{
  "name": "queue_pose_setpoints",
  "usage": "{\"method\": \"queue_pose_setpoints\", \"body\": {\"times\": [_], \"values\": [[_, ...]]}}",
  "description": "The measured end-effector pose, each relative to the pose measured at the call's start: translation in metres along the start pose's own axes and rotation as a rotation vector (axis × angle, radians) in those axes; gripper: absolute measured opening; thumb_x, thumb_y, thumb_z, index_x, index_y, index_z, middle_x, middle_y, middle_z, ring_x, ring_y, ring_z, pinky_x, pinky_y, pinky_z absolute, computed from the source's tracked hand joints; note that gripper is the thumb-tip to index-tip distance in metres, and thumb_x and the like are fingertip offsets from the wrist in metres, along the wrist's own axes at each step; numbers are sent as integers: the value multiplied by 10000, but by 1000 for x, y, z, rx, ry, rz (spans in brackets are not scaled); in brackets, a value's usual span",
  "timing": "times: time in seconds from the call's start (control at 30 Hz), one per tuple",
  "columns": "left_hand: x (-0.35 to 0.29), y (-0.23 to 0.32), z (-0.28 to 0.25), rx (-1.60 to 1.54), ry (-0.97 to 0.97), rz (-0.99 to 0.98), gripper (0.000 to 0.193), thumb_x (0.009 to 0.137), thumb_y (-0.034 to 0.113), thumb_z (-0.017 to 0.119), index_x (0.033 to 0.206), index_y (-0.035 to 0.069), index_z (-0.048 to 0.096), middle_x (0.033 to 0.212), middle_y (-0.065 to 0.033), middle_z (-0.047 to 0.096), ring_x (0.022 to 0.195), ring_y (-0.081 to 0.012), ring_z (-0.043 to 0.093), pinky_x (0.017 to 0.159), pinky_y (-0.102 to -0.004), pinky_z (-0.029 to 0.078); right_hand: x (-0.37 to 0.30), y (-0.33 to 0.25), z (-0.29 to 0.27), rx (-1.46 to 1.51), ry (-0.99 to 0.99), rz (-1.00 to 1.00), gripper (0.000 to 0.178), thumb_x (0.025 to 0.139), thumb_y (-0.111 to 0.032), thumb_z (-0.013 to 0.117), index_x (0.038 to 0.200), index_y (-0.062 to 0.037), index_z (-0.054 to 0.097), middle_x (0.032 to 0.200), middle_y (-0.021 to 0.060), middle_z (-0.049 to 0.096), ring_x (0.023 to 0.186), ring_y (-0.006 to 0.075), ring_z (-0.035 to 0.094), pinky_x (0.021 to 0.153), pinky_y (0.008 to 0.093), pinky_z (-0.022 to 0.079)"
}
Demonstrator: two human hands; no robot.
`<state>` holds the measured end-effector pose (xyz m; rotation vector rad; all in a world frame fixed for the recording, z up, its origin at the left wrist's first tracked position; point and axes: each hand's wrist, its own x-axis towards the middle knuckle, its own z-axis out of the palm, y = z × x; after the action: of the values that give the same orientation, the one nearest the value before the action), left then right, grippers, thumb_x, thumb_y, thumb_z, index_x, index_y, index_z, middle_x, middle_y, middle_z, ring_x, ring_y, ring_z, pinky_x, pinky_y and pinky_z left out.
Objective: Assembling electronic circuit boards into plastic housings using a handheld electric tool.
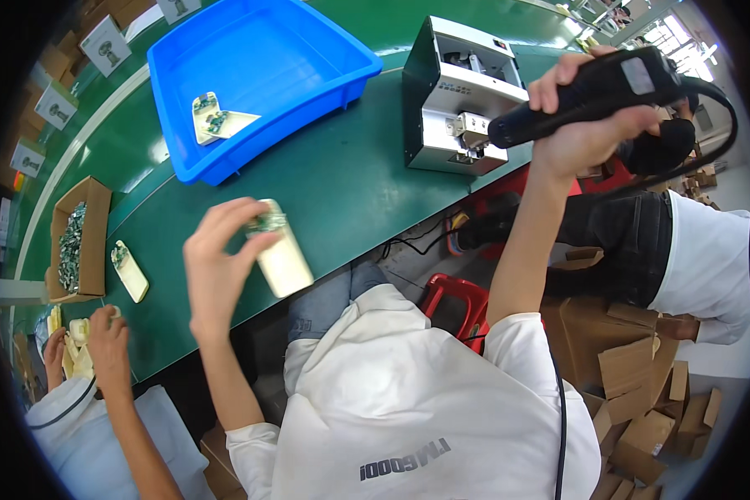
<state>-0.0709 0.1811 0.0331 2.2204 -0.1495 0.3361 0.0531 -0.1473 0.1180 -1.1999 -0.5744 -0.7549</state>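
My left hand pinches a cream plastic housing by its upper end, just above the green table. A small green circuit board sits in that end, partly behind my fingers. Raised at the right, my right hand is wrapped round a black electric screwdriver. Its cable loops from the back. The screwdriver's front end is beside the opening of a grey-and-black screw feeder; its bit cannot be made out. Another cream housing with a board lies on the table left of my left hand.
A blue tub holds a few cream housings with boards. A cardboard box of circuit boards stands farther left. A co-worker's hands handle cream parts at lower left. Another person stands at right, near a red stool and cartons.
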Motion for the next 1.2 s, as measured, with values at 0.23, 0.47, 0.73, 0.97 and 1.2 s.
{"method": "queue_pose_setpoints", "body": {"times": [0.23, 0.47, 0.73, 0.97, 1.2], "values": [[23, 1, 82, -55, -112, 160, 281, 706, 74, 791, 968, 6, 712, 957, -88, 671, 918, -255, 616, 797, -348, 503, -11, 8, 7, -220, 12, 21, 858, 864, -823, 214, 1131, -45, 458, 763, 80, 510, 474, 136, 444, 467, 269, 394], [26, -1, 88, -89, -113, 145, 287, 702, 69, 792, 973, 10, 717, 965, -93, 673, 888, -244, 626, 792, -336, 507, -11, 11, 6, -241, -35, 51, 873, 850, -836, 221, 1115, -40, 459, 748, 78, 506, 468, 130, 438, 467, 261, 391], [26, -6, 88, -121, -128, 136, 293, 708, 89, 793, 984, 21, 721, 953, -67, 669, 899, -229, 609, 771, -332, 500, -26, 4, 5, -108, -46, 170, 874, 849, -833, 238, 1085, -21, 460, 729, 105, 533, 452, 149, 467, 430, 275, 395], [26, -7, 87, -131, -140, 130, 304, 710, 104, 796, 990, 15, 720, 964, -80, 658, 898, -245, 612, 772, -342, 503, -46, -5, 28, 462, -147, 218, 980, 777, -902, 237, 1180, -37, 456, 807, 130, 565, 437, 156, 462, 433, 280, 418], [27, -8, 87, -109, -140, 161, 309, 708, 103, 797, 994, 19, 718, 965, -78, 654, 897, -248, 608, 770, -347, 502, -66, 21, 84, 632, -344, 201, 995, 783, -884, 337, 1241, -8, 445, 895, 179, 586, 471, 150, 513, 422, 273, 419]]}}
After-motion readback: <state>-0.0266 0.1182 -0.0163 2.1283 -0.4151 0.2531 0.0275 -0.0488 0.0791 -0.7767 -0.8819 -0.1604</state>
